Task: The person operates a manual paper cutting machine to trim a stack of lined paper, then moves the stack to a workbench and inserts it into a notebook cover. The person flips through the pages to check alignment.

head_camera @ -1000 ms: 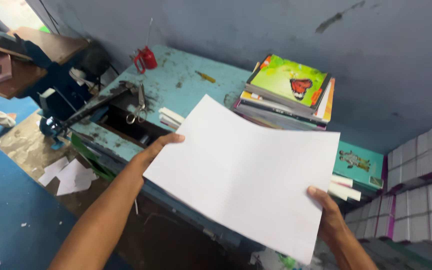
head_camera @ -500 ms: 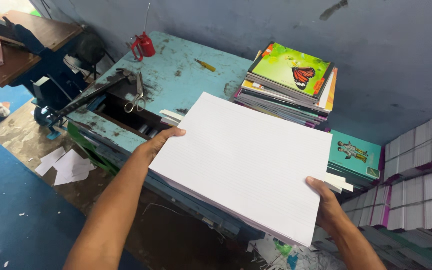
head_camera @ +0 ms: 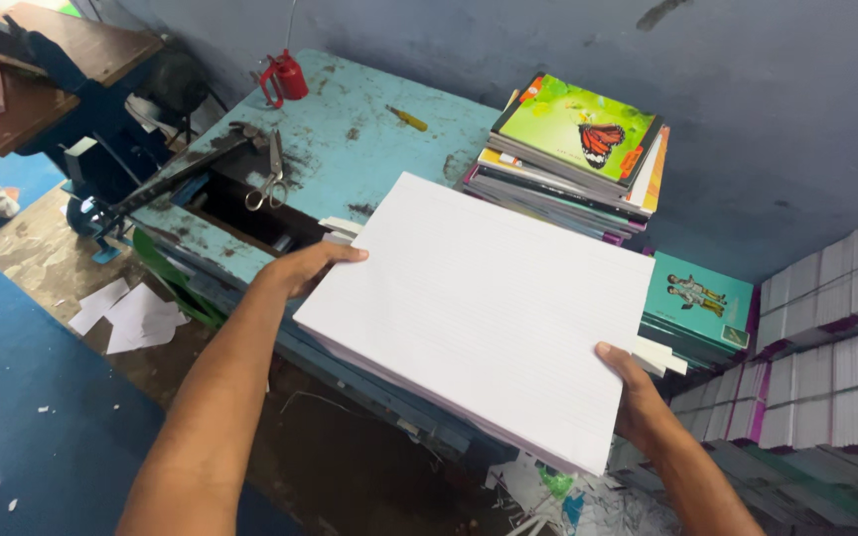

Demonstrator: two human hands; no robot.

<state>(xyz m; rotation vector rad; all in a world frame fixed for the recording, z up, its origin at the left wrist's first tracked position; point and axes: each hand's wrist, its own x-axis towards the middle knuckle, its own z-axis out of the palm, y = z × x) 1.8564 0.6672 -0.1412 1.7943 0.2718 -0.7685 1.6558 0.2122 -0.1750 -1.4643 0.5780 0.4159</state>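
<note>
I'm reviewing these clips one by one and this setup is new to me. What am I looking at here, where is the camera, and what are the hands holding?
The camera sits on a person's head and looks down at their own two bare hands; there is no robot. The left hand and right hand grip opposite edges of a thick stack of white lined paper, held over a worn blue table. On the table lie scissors, a red oil can, a small yellow tool and a pile of notebooks with a butterfly cover on top. More white paper bundles are stacked at right.
</note>
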